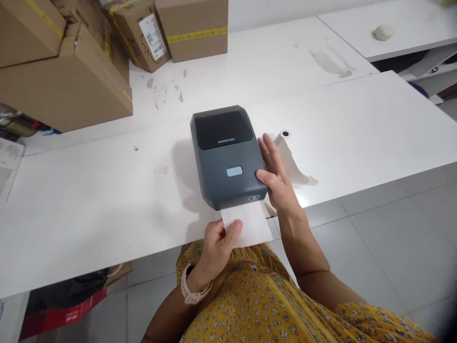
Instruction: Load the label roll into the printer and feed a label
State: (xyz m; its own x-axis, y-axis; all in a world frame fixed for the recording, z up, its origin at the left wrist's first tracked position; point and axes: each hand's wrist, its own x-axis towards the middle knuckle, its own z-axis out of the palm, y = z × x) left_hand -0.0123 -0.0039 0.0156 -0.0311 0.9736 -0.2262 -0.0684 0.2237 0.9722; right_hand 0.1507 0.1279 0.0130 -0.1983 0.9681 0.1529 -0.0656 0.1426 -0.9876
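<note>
Your left hand (218, 244) pinched the white paper (253, 225), thumb on top, at the lower edge of the printer (226, 156) — which sat at the frame's centre. Your right hand (279, 186), loosely extended, lay against the printer's right side; a paper roll (290, 159) lay just beside, right of centre.

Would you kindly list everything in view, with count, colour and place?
Tabletops: several, white, middle
Printer: one, slate, centre
Paper sheet: one, white, printer's front
Paper roll: one, white, right of printer
Cardboard boxes: several, brown, upper left
Lump: one, whitish, upper right
Clutter: uncountable, mixed, left edge
Bundle: one, black, lower left
Packaging: one, red, lower left
Floor tiles: several, grey, below
Watch: one, pink, lower centre
Clothing: uncounted, yellow floral, bottom
Left hand: one, bare, pinching paper sheet
Right hand: one, bare, against printer's right side
</note>
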